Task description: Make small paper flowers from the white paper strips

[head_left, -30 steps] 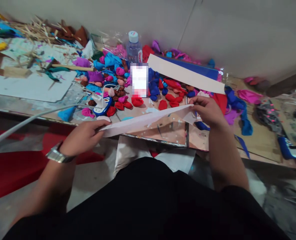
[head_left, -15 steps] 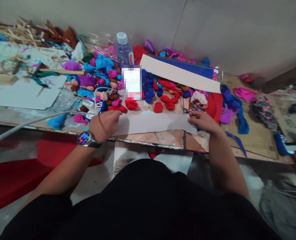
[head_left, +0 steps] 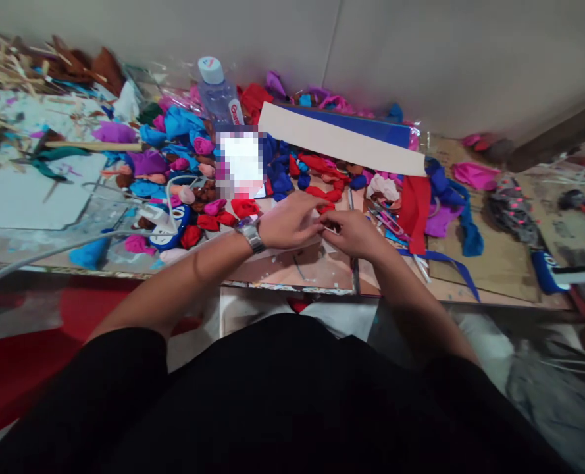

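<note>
My left hand [head_left: 292,222], with a watch on its wrist, lies across a pale strip of crepe paper [head_left: 274,251]. Its thumb and fingertips come together at the strip's right end. My right hand [head_left: 355,234] meets it there, thumb and index finger pinched on the paper's end. Most of the strip is hidden beneath my left hand and forearm. Just behind the hands lie small red bundled pieces [head_left: 328,193] on the table.
A longer cream strip [head_left: 341,139] lies over a blue sheet [head_left: 371,125] at the back. A clear bottle [head_left: 218,95] stands behind a blurred bright rectangle [head_left: 243,161]. Scissors [head_left: 389,222], red fabric-like paper [head_left: 414,214] and a white cable [head_left: 75,247] lie around.
My left hand has moved right, from the strip's left end to beside my right hand. My right hand has shifted left, and the strip is no longer stretched out between them.
</note>
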### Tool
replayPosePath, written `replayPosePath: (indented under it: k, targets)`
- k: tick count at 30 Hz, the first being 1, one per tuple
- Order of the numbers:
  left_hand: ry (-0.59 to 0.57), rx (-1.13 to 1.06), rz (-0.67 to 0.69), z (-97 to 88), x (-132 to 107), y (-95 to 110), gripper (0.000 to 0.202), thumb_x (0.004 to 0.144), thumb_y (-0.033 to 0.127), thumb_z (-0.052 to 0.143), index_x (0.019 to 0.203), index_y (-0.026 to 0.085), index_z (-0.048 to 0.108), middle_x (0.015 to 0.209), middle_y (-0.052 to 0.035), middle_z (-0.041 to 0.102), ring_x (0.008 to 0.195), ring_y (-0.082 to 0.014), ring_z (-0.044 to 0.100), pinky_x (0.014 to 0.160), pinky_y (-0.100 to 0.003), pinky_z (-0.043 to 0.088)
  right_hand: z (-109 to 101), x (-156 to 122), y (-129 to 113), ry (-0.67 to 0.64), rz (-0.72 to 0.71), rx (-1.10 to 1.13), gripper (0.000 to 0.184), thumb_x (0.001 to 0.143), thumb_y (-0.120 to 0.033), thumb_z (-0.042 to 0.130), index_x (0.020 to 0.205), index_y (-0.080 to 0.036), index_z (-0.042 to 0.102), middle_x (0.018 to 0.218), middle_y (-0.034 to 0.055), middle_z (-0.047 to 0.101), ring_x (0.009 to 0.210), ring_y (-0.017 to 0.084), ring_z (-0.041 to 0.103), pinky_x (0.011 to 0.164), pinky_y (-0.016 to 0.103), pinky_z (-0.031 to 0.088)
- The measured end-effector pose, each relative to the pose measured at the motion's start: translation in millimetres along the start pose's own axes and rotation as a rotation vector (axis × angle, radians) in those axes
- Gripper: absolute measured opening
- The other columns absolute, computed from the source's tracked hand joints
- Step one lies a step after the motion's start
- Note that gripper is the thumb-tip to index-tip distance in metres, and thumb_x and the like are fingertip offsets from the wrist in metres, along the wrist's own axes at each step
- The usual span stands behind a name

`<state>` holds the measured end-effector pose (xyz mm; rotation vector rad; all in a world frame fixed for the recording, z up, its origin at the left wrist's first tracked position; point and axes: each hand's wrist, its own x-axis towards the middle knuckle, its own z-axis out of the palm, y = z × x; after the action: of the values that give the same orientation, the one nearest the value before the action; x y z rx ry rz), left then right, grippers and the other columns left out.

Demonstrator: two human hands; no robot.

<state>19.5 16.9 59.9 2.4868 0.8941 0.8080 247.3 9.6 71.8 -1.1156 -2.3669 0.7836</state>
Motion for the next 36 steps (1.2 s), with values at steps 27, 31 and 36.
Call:
replayPosePath:
  k: [27, 31, 36]
  targets:
    - [0.313, -0.303, -0.26, 19.4, -15.5, -24.0, 0.031, 0.097, 0.049, 0.065, 0.093, 0.018, 0.07, 0.102, -0.0098, 0.078, 0.094, -0.0201, 0.072, 0.089, -0.036, 0.057, 21.9, 4.9, 31.2, 0.175, 0.183, 0.727, 0.051, 0.08, -0.062, 0.083, 0.111, -0.022, 0.073, 0.112, 0.007, 0.078, 0.095, 0.021, 0.072, 0.081, 0.03, 0.057]
    - [0.266, -0.297, -0.293, 20.1, -16.6, -23.1, 0.033, 0.097, 0.051, 0.065, 0.093, 0.018, 0.072, 0.095, -0.0074, 0.078, 0.086, -0.0182, 0.071, 0.082, -0.033, 0.054, 23.9, 6.3, 25.6, 0.212, 0.236, 0.701, 0.045, 0.078, -0.061, 0.085, 0.096, -0.021, 0.075, 0.092, 0.0032, 0.077, 0.082, 0.018, 0.069, 0.075, 0.03, 0.056]
    - [0.243, -0.314, -0.294, 20.1, -18.9, -23.8, 0.033, 0.097, 0.05, 0.067, 0.093, 0.018, 0.074, 0.092, -0.0063, 0.077, 0.081, -0.0171, 0.069, 0.078, -0.031, 0.053, 28.5, 5.1, 25.5, 0.234, 0.252, 0.658, 0.039, 0.08, -0.058, 0.083, 0.088, -0.021, 0.075, 0.084, 0.0014, 0.075, 0.075, 0.017, 0.066, 0.071, 0.029, 0.054]
